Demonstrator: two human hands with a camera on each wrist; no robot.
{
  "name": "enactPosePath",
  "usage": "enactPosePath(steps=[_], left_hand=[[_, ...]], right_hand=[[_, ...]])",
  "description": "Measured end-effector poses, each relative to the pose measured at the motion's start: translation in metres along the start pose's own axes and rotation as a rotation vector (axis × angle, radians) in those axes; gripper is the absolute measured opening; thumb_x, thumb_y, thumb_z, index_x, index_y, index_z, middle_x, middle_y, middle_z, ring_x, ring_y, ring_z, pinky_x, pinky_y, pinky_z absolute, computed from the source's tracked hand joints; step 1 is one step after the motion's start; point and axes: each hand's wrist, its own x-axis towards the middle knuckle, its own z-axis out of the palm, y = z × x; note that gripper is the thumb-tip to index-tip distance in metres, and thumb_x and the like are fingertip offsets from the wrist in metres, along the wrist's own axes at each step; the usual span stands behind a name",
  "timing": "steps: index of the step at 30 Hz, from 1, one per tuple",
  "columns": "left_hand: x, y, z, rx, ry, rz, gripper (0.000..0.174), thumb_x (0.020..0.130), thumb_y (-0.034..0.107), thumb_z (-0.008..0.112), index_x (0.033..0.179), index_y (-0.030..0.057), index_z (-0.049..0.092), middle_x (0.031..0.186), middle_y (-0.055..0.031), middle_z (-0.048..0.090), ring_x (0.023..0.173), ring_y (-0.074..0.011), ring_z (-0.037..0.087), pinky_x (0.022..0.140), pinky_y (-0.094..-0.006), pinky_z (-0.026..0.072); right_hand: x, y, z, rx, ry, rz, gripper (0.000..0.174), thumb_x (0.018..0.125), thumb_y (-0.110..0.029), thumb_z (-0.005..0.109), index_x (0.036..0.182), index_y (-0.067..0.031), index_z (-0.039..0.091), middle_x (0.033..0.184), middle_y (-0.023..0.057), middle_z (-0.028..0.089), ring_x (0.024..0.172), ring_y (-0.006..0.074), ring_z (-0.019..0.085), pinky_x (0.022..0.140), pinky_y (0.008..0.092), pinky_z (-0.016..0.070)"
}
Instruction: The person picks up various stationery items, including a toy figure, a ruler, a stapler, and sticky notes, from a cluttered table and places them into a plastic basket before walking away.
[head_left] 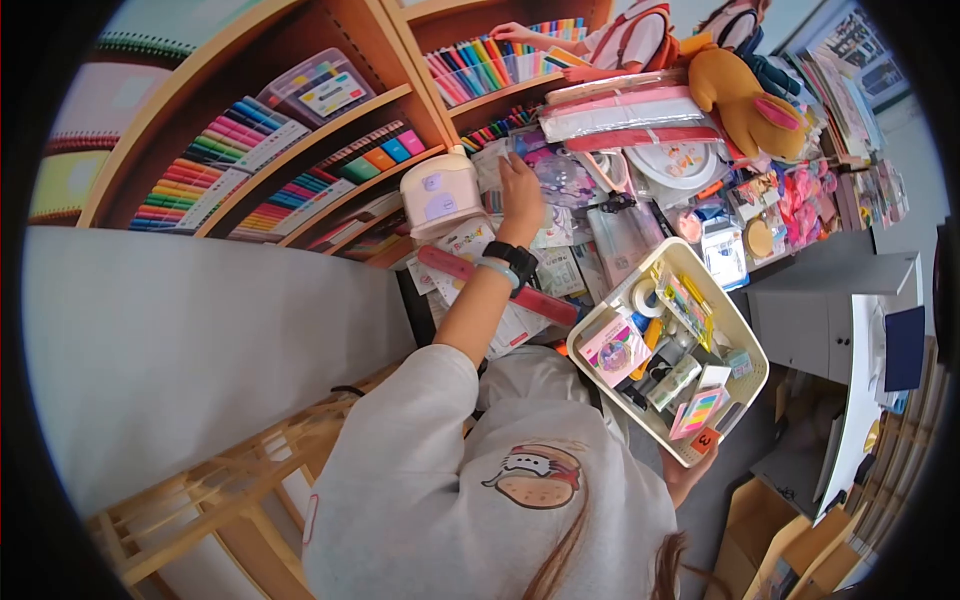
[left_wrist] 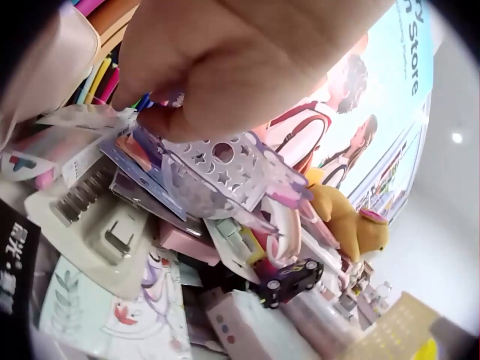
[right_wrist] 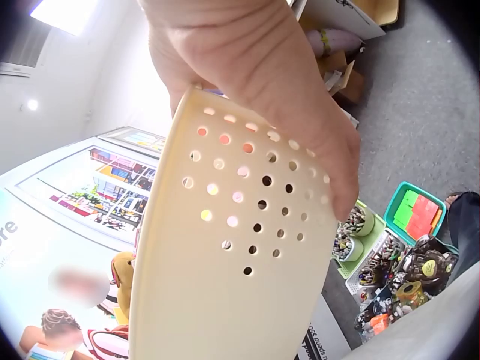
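My left hand (head_left: 521, 205) reaches over the heaped stationery, beside a cream-coloured box with purple patches (head_left: 441, 195). In the left wrist view, my fingers and thumb (left_wrist: 166, 120) bend down at the top of a purple see-through pouch with star cut-outs (left_wrist: 219, 166); I cannot tell whether they pinch it. A pale clear packet (left_wrist: 88, 117) lies close by. My right hand (head_left: 688, 470) grips the near end of a cream plastic basket (head_left: 752, 392), by its rim and perforated wall (right_wrist: 225, 300). The tilted basket carries a pink boxed item (head_left: 615, 350), white tape roll (head_left: 645, 297) and colourful index tabs (head_left: 698, 410).
Shelves of coloured pens (head_left: 180, 190) rise at the left and back. A long red tube (head_left: 545, 305) lies across the near side of the heap. Farther right are a white round plate (head_left: 672, 165) and a brown plush toy (head_left: 745, 105). A grey cabinet (head_left: 800, 325) stands right.
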Motion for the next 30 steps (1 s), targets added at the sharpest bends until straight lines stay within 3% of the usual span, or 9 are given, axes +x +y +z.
enactPosePath(steps=[7, 9, 11, 15, 16, 18, 21, 28, 30], left_hand=[[-0.065, 0.002, -0.067, -0.572, 0.338, 0.02, 0.05, 0.074, -0.007, 0.048, 0.123, -0.0039, 0.038, 0.127, -0.0222, 0.041, 0.118, -0.0356, 0.039, 0.101, -0.039, 0.0284], [-0.087, -0.029, -0.082, -0.331, 0.578, -0.003, 0.045, 0.078, -0.004, 0.047, 0.122, -0.0059, 0.038, 0.126, -0.0227, 0.04, 0.118, -0.0334, 0.04, 0.101, -0.039, 0.0287], [-0.103, -0.07, -0.088, -0.289, 0.758, -0.239, 0.042, 0.082, 0.006, 0.046, 0.121, -0.0081, 0.039, 0.125, -0.0243, 0.041, 0.118, -0.0336, 0.039, 0.101, -0.0385, 0.0289], [-0.128, -0.179, -0.062, -0.402, 0.722, -0.965, 0.049, 0.09, 0.031, 0.04, 0.118, -0.0098, 0.045, 0.122, -0.0246, 0.047, 0.111, -0.0324, 0.046, 0.096, -0.0334, 0.0335], [-0.13, -0.182, -0.062, -0.404, 0.722, -0.966, 0.049, 0.09, 0.031, 0.04, 0.118, -0.0098, 0.045, 0.122, -0.0246, 0.047, 0.111, -0.0324, 0.046, 0.096, -0.0334, 0.0335], [-0.134, -0.188, -0.06, -1.012, 0.404, -1.096, 0.055, 0.091, 0.04, 0.035, 0.123, -0.0038, 0.045, 0.121, -0.0151, 0.051, 0.111, -0.0255, 0.049, 0.092, -0.0329, 0.0364], [-0.138, -0.199, -0.043, -0.884, 0.14, -1.008, 0.056, 0.092, 0.044, 0.032, 0.12, -0.0015, 0.049, 0.119, -0.0111, 0.054, 0.109, -0.0217, 0.05, 0.09, -0.031, 0.0378], [-0.138, -0.191, -0.031, -0.935, 0.249, -0.981, 0.048, 0.091, 0.041, 0.038, 0.113, 0.0008, 0.054, 0.111, -0.0079, 0.058, 0.101, -0.0206, 0.053, 0.085, -0.0302, 0.0404], [-0.135, -0.189, -0.04, -1.156, 0.179, -1.024, 0.036, 0.088, 0.037, 0.042, 0.1, 0.0073, 0.058, 0.096, -0.0016, 0.061, 0.088, -0.0174, 0.055, 0.073, -0.0313, 0.0428]], right_hand=[[-0.001, 0.0, 0.0, 0.015, -0.017, -0.01, 0.068, 0.076, -0.054, 0.05, 0.129, -0.014, 0.04, 0.129, 0.0098, 0.043, 0.115, 0.0307, 0.042, 0.086, 0.0558, 0.0389], [-0.004, 0.0, 0.005, 0.009, -0.008, -0.002, 0.063, 0.075, -0.057, 0.05, 0.123, -0.0167, 0.046, 0.121, 0.0066, 0.048, 0.108, 0.0256, 0.045, 0.087, 0.0518, 0.0357], [-0.003, 0.0, 0.002, 0.002, -0.028, 0.003, 0.063, 0.075, -0.057, 0.05, 0.123, -0.0168, 0.046, 0.121, 0.0063, 0.048, 0.108, 0.0253, 0.045, 0.086, 0.0515, 0.0361], [0.002, -0.003, -0.001, -0.009, -0.062, 0.004, 0.062, 0.075, -0.057, 0.05, 0.122, -0.017, 0.047, 0.119, 0.0057, 0.049, 0.106, 0.0244, 0.046, 0.083, 0.0501, 0.038], [0.002, -0.003, 0.0, -0.01, -0.062, 0.003, 0.062, 0.075, -0.057, 0.05, 0.122, -0.017, 0.047, 0.119, 0.0057, 0.049, 0.106, 0.0244, 0.046, 0.083, 0.0501, 0.038], [0.002, -0.004, 0.003, -0.008, -0.062, 0.004, 0.061, 0.075, -0.058, 0.05, 0.121, -0.0168, 0.048, 0.117, 0.0054, 0.051, 0.104, 0.024, 0.047, 0.08, 0.049, 0.0393], [0.0, -0.004, 0.005, -0.024, -0.064, -0.004, 0.061, 0.075, -0.058, 0.05, 0.12, -0.0164, 0.049, 0.115, 0.0054, 0.052, 0.103, 0.0242, 0.048, 0.079, 0.0488, 0.0399], [-0.004, -0.004, 0.01, -0.038, -0.028, -0.012, 0.061, 0.075, -0.058, 0.051, 0.119, -0.0159, 0.049, 0.115, 0.0058, 0.051, 0.103, 0.025, 0.048, 0.08, 0.0498, 0.0394], [-0.006, -0.004, 0.013, -0.029, -0.014, -0.013, 0.061, 0.075, -0.058, 0.051, 0.119, -0.0157, 0.049, 0.115, 0.0062, 0.051, 0.103, 0.0249, 0.048, 0.08, 0.05, 0.0392]])
